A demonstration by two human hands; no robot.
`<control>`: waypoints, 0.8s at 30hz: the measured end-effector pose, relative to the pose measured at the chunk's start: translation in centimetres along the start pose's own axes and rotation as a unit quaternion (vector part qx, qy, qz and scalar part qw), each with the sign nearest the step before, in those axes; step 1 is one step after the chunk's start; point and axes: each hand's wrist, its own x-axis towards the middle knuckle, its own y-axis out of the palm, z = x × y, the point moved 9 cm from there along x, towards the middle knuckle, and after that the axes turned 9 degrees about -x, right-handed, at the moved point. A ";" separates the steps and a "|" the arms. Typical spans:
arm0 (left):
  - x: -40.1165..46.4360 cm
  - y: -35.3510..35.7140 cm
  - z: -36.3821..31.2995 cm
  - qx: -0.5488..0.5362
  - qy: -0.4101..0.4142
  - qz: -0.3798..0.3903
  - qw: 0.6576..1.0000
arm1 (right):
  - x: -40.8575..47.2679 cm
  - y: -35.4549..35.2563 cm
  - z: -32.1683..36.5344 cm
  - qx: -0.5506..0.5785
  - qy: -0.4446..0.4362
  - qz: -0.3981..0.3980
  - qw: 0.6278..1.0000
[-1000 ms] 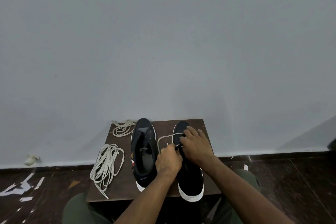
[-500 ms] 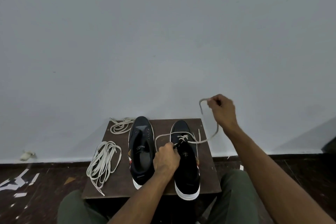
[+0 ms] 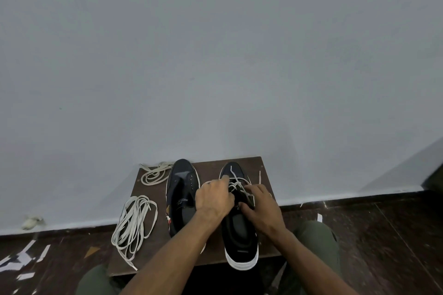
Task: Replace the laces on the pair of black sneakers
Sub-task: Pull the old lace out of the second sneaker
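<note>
Two black sneakers with white soles stand side by side on a small brown table (image 3: 211, 165), toes toward the wall. The left sneaker (image 3: 183, 189) has bare eyelets. The right sneaker (image 3: 239, 230) carries a pale lace (image 3: 236, 183) crossed through its front eyelets, loose ends lying over the toe and to the right. My left hand (image 3: 213, 199) pinches that lace over the eyelets. My right hand (image 3: 261, 208) rests on the sneaker's right side, fingers on the tongue and lace; its exact hold is hidden.
A bundle of pale laces (image 3: 134, 223) hangs over the table's left edge, and a smaller coil (image 3: 153, 175) lies at the back left corner. The grey wall stands right behind the table. Paper scraps (image 3: 21, 258) litter the dark floor at left. My knees flank the table.
My right hand, raised high to the right pulling the lace half a second ago, has come back down onto the right sneaker. The lace now lies slack over the toe.
</note>
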 end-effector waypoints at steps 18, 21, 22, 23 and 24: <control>4.0 2.0 3.7 -0.204 -0.137 0.047 0.968 | -2.1 0.4 -2.0 0.091 0.100 -0.084 0.987; 4.8 1.5 1.3 -0.063 0.030 0.051 0.996 | -2.7 0.0 -1.7 0.114 0.106 -0.131 0.979; 4.8 1.5 0.1 -0.018 0.099 0.056 0.993 | -2.8 -0.1 -1.5 0.101 0.101 -0.141 0.980; 4.4 1.5 -1.2 0.042 0.165 0.068 0.983 | -2.9 -0.1 -1.3 0.090 0.097 -0.145 0.981; 4.1 1.7 -2.1 0.110 0.220 0.080 0.966 | -2.9 -0.2 -1.2 0.084 0.099 -0.143 0.981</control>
